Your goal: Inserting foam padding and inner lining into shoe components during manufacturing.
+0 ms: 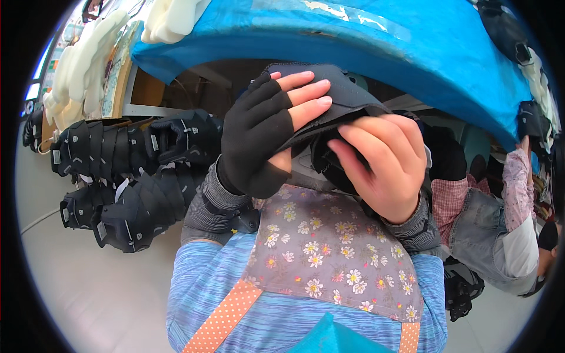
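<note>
A dark grey shoe upper (347, 94) with stitched edges is held up in front of my chest. My left hand (257, 132), in a black fingerless glove, grips its left side, with the bare fingertips lying across the outer face. The bare right hand (388, 162) has its fingers curled at the opening on the near right side. Between the hands the black lining (329, 165) shows inside the fold. What the right fingertips pinch is hidden partly by the fabric.
Bundles of black shoe uppers (138, 144) hang or lie at the left. A table with a blue cover (376, 47) curves across the far side. White shoe lasts (88, 56) stand far left. Another person (494, 223) works at the right, near more black uppers (462, 288).
</note>
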